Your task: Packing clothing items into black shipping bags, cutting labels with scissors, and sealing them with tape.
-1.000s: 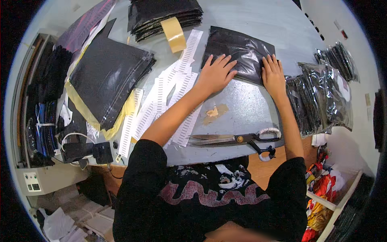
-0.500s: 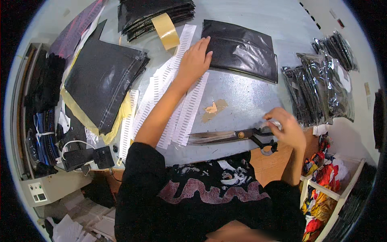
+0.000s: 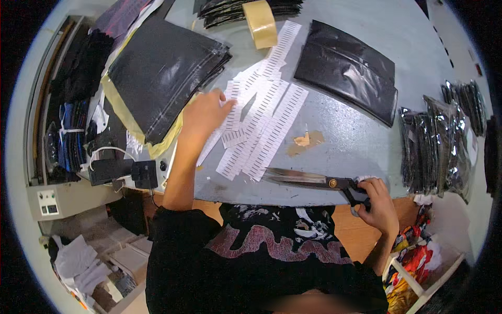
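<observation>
My left hand (image 3: 204, 113) is over the left edge of a spread of white label strips (image 3: 271, 104) with short dark marks. Its thumb and fingers close on a strip there; the exact grip is partly hidden. At the table's front edge my right hand (image 3: 377, 203) is wrapped round the black handles of large scissors (image 3: 333, 182). Their blades lie on the table, pointing left, just below the strips' lower ends. Beyond the strips to the right lies a flat black plastic-wrapped package (image 3: 348, 70).
Black folded sheets (image 3: 167, 73) lie on yellow paper at left. A tape roll (image 3: 260, 25) stands by a stack of black packages (image 3: 222, 13). Wrapped bundles (image 3: 439, 152) line the right side. A power adapter (image 3: 144, 174) sits at the left front edge.
My left hand has come off the black package and moved back left to the strips. My right hand has closed round the scissors' handles. The whole view has shifted.
</observation>
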Demonstrator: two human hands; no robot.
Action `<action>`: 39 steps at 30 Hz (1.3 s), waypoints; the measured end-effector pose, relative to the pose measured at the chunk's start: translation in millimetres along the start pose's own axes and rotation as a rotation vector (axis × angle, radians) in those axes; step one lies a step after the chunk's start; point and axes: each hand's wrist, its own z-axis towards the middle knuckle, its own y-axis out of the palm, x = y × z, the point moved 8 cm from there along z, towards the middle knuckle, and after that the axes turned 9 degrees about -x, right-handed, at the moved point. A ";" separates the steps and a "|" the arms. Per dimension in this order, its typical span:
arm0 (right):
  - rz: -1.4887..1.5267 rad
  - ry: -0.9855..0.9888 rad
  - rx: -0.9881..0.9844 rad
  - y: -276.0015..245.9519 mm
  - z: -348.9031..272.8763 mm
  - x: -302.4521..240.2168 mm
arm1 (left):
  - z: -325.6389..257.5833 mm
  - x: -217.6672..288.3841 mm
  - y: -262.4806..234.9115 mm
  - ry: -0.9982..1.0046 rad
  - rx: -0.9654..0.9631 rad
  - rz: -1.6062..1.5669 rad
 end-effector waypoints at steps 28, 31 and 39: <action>0.758 -0.111 0.401 28.5 21.5 -4.9 | 1.1 82.4 46.1 0.366 -0.222 -1.638; 1.203 -0.166 0.486 49.8 42.0 -7.9 | 4.8 125.4 32.5 0.457 -0.316 -1.846; 1.430 -0.350 0.604 43.9 89.0 -10.1 | 8.6 188.4 -38.1 0.832 -0.080 -2.033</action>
